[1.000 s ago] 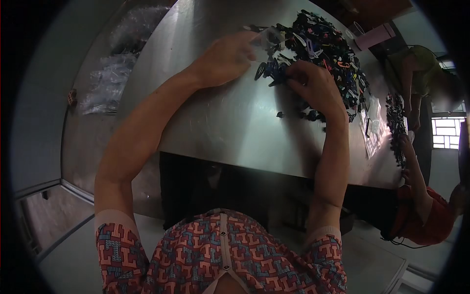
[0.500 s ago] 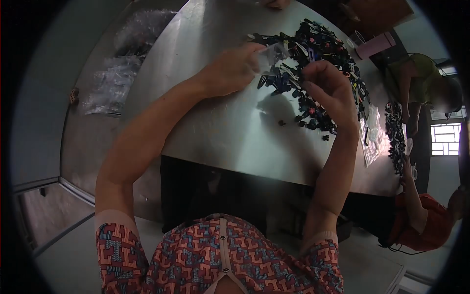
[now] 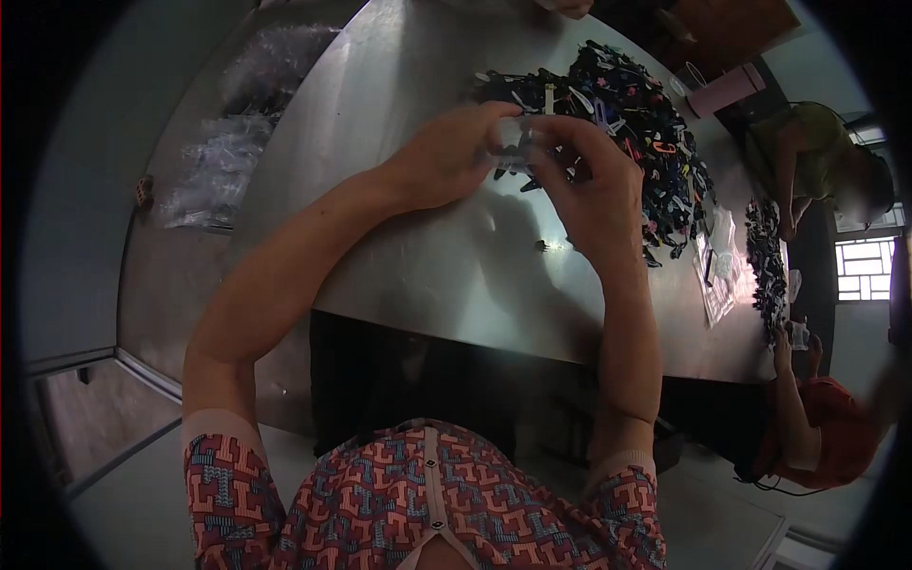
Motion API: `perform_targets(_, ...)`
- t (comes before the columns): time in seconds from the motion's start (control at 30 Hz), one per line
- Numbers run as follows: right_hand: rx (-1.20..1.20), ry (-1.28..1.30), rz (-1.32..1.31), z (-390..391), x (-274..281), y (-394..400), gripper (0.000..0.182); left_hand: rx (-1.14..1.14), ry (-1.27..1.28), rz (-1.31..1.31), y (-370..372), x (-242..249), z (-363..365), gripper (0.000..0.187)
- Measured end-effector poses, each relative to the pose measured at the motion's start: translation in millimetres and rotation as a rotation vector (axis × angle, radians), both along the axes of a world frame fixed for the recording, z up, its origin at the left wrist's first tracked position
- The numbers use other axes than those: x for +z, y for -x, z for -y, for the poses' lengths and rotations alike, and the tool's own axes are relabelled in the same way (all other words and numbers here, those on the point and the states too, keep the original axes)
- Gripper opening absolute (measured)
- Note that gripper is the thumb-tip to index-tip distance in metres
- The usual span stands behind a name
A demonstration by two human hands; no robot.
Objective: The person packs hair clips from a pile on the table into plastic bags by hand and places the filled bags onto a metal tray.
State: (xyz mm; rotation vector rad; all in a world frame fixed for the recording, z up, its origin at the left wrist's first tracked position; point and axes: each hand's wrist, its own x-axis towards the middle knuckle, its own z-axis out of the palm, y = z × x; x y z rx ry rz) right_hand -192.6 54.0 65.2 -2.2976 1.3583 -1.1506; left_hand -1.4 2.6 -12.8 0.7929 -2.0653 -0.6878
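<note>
Left hand [image 3: 458, 154] pinches clear bag [image 3: 514, 142]; right hand [image 3: 597, 185], fingertips together at bag's edge, near clip pile [image 3: 670, 142].

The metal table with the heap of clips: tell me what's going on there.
A person's left hand holds a small clear plastic bag above the shiny metal table, and the fingers of the right hand are at its edge. Whether anything is inside is too blurred to tell. Beyond them lies a big heap of mostly dark, partly colorful clips. To the right, a co-worker in red and another in green are at the table too.
</note>
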Motion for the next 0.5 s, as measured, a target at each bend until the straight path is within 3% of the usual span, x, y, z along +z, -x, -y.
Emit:
perform_targets(0.07,-0.003,0.015,0.005,1.5,-3.0,0.0,0.020,0.019,0.003,-0.044,2.0,-0.7,0.1,0.057)
perform_targets(0.23,-0.060,-0.102,0.190,10.9,0.4,21.6,0.016,0.000,-0.103,-0.091,-0.7,6.9,-0.7,0.058)
perform_targets(0.33,-0.135,-0.247,-0.137,20.3,-0.6,44.3,0.017,0.017,-0.151,-0.045,-4.1,17.2,-2.6,0.060)
perform_targets(0.5,-0.092,-0.285,-0.297,30.3,-18.1,57.6,0.019,0.034,-0.173,0.008,-4.7,15.3,-0.8,0.061)
